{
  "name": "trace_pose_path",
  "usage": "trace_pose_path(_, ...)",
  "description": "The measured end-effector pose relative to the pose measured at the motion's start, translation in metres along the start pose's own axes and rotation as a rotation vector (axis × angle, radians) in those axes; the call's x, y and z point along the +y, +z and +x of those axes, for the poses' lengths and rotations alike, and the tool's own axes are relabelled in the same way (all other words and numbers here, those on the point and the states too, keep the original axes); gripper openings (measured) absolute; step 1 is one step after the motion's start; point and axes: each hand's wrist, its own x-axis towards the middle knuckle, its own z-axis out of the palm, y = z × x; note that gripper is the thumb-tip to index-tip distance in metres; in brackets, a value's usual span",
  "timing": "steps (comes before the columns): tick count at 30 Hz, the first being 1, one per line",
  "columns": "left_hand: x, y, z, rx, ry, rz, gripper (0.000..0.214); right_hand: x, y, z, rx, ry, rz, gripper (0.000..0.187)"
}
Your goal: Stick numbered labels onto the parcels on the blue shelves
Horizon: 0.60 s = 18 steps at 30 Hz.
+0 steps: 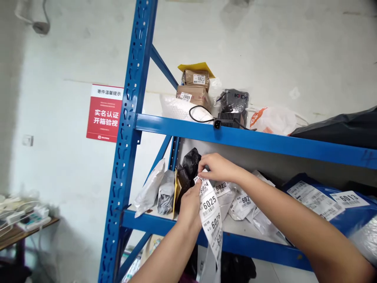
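Note:
A long strip of printed number labels [209,208] hangs down in front of the lower shelf, showing 6024, 6025 and 6026. My left hand [190,202] is closed on its left edge near the top, thumb lying against the paper. Just above, my right hand [216,167] pinches the strip's top end with bent fingers. Behind the hands stands a black plastic parcel [188,169], partly covered by them. Close by on the right lies a pale parcel labelled 6022 [225,200]. A grey plastic parcel [166,192] leans to the left.
A blue metal rack post [129,110] rises left of my hands, with a blue shelf beam [250,139] above them. Boxes [193,96] and a black adapter [229,120] sit up there. A blue parcel labelled 6013 [326,200] lies right. A cluttered table [44,226] stands far left.

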Motion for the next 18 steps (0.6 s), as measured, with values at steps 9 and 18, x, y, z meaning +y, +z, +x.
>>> trace_pose_path(9, 0.011, -0.012, -0.003, -0.053, -0.174, 0.117, 0.027, -0.015, -0.001, 0.031, -0.257, 0.328, -0.181, 0.003)
trace_pose_path(18, 0.005, -0.043, -0.018, -0.227, -0.222, 0.066, 0.033, -0.037, 0.009, 0.042, -0.350, 0.355, -0.411, 0.011)
